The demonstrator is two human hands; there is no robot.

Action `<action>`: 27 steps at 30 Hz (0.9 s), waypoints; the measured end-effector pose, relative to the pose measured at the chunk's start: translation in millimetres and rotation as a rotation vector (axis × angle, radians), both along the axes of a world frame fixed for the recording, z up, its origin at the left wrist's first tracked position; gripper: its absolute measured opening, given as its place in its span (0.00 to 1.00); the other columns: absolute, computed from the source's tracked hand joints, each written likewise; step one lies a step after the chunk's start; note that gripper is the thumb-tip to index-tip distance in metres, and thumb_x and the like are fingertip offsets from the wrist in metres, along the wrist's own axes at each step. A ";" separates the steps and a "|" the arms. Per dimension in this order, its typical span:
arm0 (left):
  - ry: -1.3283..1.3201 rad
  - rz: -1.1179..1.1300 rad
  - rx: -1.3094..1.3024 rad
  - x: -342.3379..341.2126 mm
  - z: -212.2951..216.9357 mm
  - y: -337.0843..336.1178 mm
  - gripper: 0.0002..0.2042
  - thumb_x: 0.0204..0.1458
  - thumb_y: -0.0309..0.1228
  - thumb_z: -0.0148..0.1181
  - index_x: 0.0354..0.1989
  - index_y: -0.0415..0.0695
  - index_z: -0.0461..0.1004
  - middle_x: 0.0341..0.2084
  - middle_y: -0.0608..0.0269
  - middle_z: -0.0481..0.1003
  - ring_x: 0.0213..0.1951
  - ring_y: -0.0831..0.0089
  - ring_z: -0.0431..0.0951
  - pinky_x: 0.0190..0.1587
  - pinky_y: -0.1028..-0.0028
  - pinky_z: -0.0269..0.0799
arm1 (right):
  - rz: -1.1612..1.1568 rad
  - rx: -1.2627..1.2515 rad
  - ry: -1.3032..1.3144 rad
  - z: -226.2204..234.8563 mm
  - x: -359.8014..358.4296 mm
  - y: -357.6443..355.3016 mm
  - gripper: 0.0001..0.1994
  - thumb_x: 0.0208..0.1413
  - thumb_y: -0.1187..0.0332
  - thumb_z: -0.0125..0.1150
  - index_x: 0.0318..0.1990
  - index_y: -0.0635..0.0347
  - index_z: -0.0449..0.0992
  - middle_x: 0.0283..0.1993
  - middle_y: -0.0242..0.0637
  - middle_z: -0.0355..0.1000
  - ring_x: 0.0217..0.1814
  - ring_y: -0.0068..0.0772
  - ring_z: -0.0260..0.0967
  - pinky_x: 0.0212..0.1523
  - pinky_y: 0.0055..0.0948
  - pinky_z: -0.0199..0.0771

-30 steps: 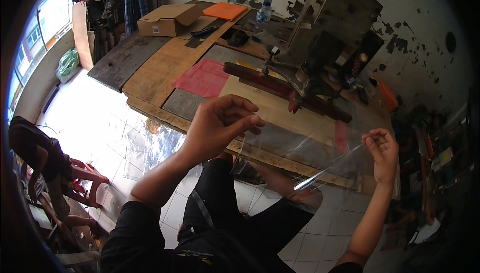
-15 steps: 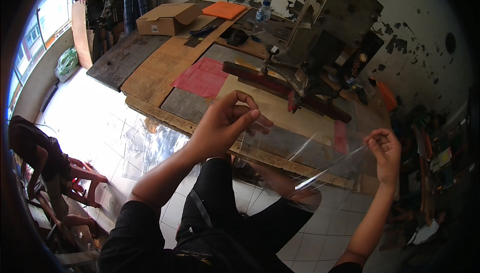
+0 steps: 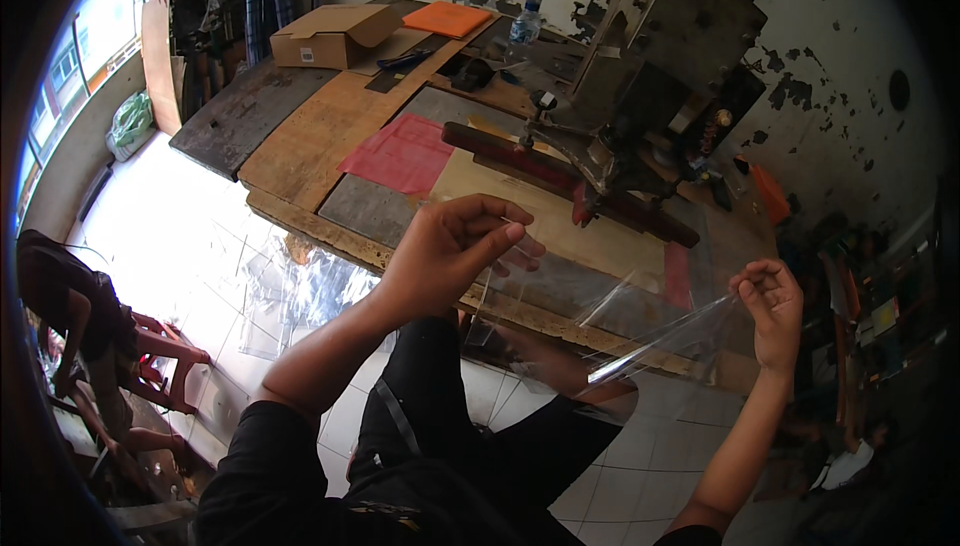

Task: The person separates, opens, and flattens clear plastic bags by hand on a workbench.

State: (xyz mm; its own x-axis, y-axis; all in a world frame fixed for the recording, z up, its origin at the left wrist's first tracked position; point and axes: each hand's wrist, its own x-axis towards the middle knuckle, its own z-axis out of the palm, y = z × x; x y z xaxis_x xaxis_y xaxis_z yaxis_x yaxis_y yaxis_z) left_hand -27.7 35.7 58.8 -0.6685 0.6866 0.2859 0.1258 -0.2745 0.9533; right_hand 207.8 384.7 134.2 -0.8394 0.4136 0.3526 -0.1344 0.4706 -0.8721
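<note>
I hold a clear plastic sheet (image 3: 620, 321) stretched between both hands above my lap. My left hand (image 3: 455, 246) pinches its left edge with fingertips together, in front of the wooden workbench (image 3: 310, 141). My right hand (image 3: 772, 306) grips the sheet's right corner near the bench's right end. The sheet sags and glints between them. Behind it on the bench stands a grey metal press machine (image 3: 655, 66) with a long dark red bar (image 3: 560, 181).
A red sheet (image 3: 405, 154), a cardboard box (image 3: 335, 34), an orange pad (image 3: 447, 18) and a water bottle (image 3: 526, 24) lie on the bench. More clear plastic (image 3: 290, 291) lies on the tiled floor. Another person (image 3: 85, 331) sits low at left.
My left hand has drawn slightly lower and closer, its fingers closing into a pinch on the sheet's edge. The right hand has stayed put.
</note>
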 end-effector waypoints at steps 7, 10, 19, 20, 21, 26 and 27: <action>-0.010 -0.008 0.018 0.6 -1.1 -0.4 0.14 0.69 0.31 0.60 0.55 0.32 0.75 0.41 0.52 0.85 0.44 0.67 0.88 0.45 0.73 0.83 | -0.005 0.011 -0.008 -0.6 -0.3 2.4 0.13 0.64 0.73 0.70 0.51 0.64 0.74 0.43 0.37 0.80 0.45 0.24 0.78 0.52 0.23 0.77; -0.001 0.003 0.035 -0.7 -6.0 1.1 0.14 0.69 0.30 0.60 0.55 0.32 0.75 0.41 0.52 0.85 0.45 0.67 0.88 0.45 0.73 0.83 | 0.000 0.006 -0.012 -0.4 -0.4 2.6 0.12 0.64 0.74 0.70 0.51 0.64 0.75 0.43 0.37 0.80 0.45 0.24 0.78 0.52 0.23 0.77; 0.049 0.103 -0.028 -1.3 -5.5 3.1 0.12 0.67 0.30 0.63 0.53 0.34 0.78 0.40 0.54 0.86 0.42 0.69 0.88 0.43 0.75 0.81 | -0.018 0.028 -0.019 -1.8 3.4 -0.7 0.10 0.64 0.76 0.68 0.51 0.65 0.76 0.44 0.37 0.81 0.47 0.24 0.78 0.52 0.24 0.77; 0.035 0.125 -0.048 -3.1 -6.2 2.8 0.12 0.67 0.29 0.63 0.52 0.34 0.78 0.39 0.53 0.86 0.42 0.68 0.88 0.45 0.74 0.81 | -0.004 0.022 -0.034 -1.7 3.7 -1.2 0.09 0.65 0.77 0.67 0.50 0.64 0.77 0.44 0.37 0.81 0.47 0.24 0.79 0.52 0.24 0.77; 0.036 0.109 -0.045 -6.0 -8.9 2.4 0.12 0.67 0.29 0.63 0.52 0.34 0.78 0.39 0.53 0.86 0.42 0.68 0.88 0.45 0.74 0.81 | 0.011 0.016 -0.049 -0.7 4.1 -1.8 0.09 0.65 0.77 0.67 0.50 0.64 0.77 0.44 0.37 0.81 0.48 0.24 0.79 0.52 0.24 0.77; 0.031 0.095 -0.032 -25.2 -20.7 -4.8 0.12 0.67 0.30 0.64 0.51 0.34 0.78 0.38 0.52 0.86 0.40 0.67 0.88 0.44 0.74 0.82 | 0.041 0.054 -0.072 5.5 5.4 -13.9 0.10 0.65 0.77 0.66 0.51 0.66 0.78 0.44 0.36 0.80 0.48 0.25 0.78 0.51 0.23 0.77; 0.040 0.093 -0.035 -28.0 -21.3 -6.6 0.12 0.67 0.30 0.64 0.51 0.34 0.78 0.38 0.52 0.86 0.40 0.66 0.88 0.44 0.74 0.82 | 0.068 0.115 -0.106 7.4 4.7 -17.3 0.11 0.64 0.78 0.67 0.52 0.66 0.79 0.43 0.36 0.80 0.47 0.25 0.78 0.50 0.24 0.76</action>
